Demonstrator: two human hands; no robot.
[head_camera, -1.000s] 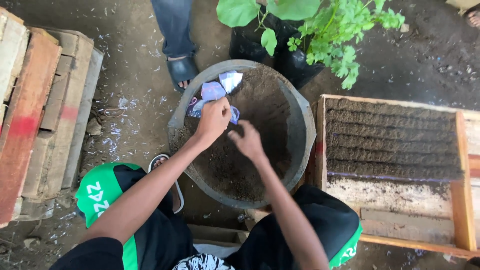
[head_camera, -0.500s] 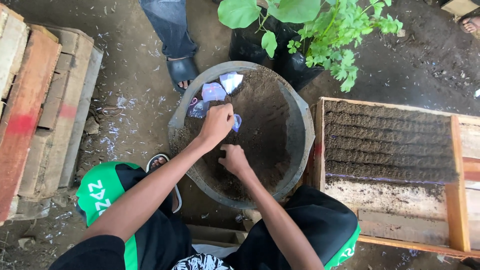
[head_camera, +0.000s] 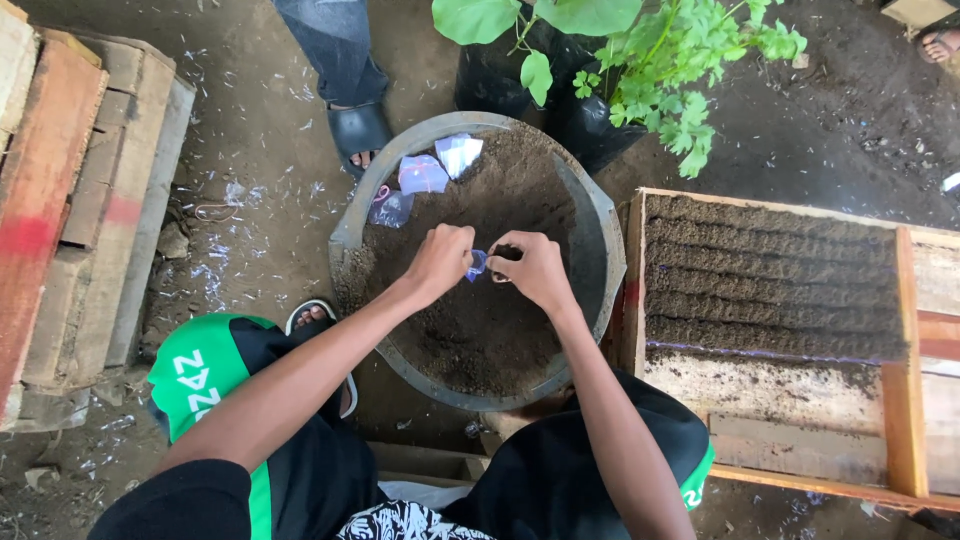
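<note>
A round grey basin (head_camera: 352, 220) full of dark soil (head_camera: 490, 330) stands on the ground in front of me. My left hand (head_camera: 438, 262) and my right hand (head_camera: 533, 268) meet over the middle of the soil. Both pinch a small clear plastic bag (head_camera: 477, 264) held between them. Three more small clear bags (head_camera: 424, 174) lie on the soil at the basin's far left rim. My knees in black and green shorts flank the basin's near side.
A wooden tray (head_camera: 905, 370) with rows of soil-filled bags sits to the right. Stacked wooden planks (head_camera: 75, 200) lie at the left. Leafy potted plants (head_camera: 640, 60) stand behind the basin. Another person's sandalled foot (head_camera: 358, 130) rests at the basin's far rim.
My left hand left the loose bags at the far rim and came to the basin's middle with one bag. My right hand moved in to meet it.
</note>
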